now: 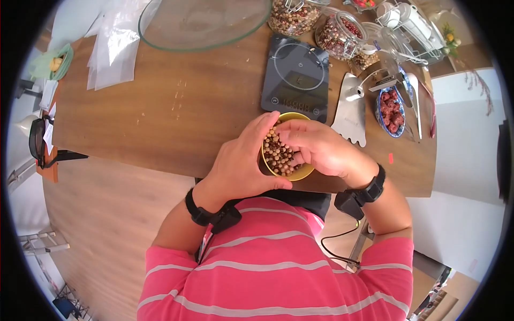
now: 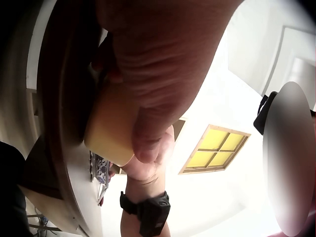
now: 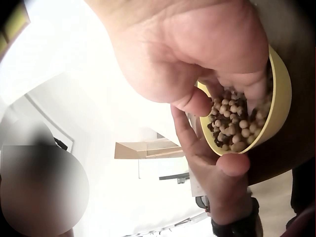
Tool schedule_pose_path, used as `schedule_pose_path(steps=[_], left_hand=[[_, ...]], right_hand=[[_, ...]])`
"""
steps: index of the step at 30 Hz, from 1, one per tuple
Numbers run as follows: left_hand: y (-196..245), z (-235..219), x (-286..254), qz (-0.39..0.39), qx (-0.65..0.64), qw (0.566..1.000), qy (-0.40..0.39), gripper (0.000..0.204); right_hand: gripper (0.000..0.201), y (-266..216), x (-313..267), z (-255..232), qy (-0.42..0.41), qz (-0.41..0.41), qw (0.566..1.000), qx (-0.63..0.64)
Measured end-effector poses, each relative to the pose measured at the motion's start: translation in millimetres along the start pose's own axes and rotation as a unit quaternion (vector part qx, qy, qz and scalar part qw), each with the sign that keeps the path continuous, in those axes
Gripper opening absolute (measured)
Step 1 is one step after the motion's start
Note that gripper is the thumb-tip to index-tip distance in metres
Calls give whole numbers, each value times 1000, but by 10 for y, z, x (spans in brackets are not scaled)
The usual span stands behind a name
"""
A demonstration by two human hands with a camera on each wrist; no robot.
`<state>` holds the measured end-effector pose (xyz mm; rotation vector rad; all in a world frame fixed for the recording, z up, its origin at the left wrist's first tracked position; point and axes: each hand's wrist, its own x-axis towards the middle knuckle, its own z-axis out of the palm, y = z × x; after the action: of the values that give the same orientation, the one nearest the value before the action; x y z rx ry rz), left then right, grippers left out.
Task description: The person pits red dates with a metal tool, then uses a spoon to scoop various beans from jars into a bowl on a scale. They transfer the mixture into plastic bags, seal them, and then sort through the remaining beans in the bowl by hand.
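Note:
A yellow bowl (image 1: 303, 172) holds many small tan and dark brown balls (image 1: 277, 154), like beads or dried peas. My left hand (image 1: 235, 156) grips the bowl from its left side, thumb at the near rim. The bowl leans in the right wrist view, with its mouth toward that camera. My right hand (image 1: 324, 147) reaches over the far right rim, its loosely bent fingers (image 3: 254, 91) dipping in among the balls, which hide some fingertips. In the right wrist view its thumb (image 3: 195, 103) lies apart from those fingers, near the rim.
Just beyond the bowl is a black digital scale (image 1: 296, 75). A steel spatula (image 1: 349, 109) and a blue-patterned dish (image 1: 391, 112) of dark red lumps lie to the right. Glass jars (image 1: 341, 35), a large glass bowl (image 1: 203, 24) and plastic bags (image 1: 114, 53) occupy the back.

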<state>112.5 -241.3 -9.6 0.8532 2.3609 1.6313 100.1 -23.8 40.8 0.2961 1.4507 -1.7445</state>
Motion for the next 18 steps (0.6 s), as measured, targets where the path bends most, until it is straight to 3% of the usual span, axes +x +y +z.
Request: schedule_pose_path(steps=[11, 18], left_hand=[[10, 0, 27, 19, -1, 1000, -4, 122], [3, 4, 46, 20, 8, 1000, -12, 123]], right_hand=[[60, 67, -254, -2, 32, -81, 987, 139], [52, 212, -276, -81, 3, -122, 976, 181]])
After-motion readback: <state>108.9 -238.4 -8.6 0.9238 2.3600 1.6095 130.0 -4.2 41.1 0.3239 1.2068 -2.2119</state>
